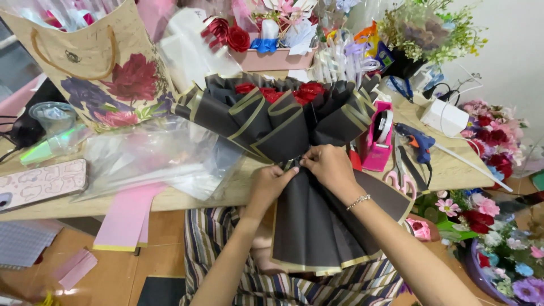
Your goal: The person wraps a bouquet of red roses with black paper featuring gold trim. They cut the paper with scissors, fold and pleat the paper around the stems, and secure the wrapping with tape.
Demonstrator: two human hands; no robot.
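Both hands, left hand [271, 180] and right hand [327, 165], pinching the black-wrapped rose bouquet [283, 122] at its waist, next to a pink tape dispenser [378, 141].

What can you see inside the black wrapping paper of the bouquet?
Red roses show between the top folds of the black wrapping paper. Their stems are covered by paper where both hands pinch it.

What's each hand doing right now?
Left hand: closed, pinching the bouquet wrap at its waist.
Right hand: closed, pinching the same spot.
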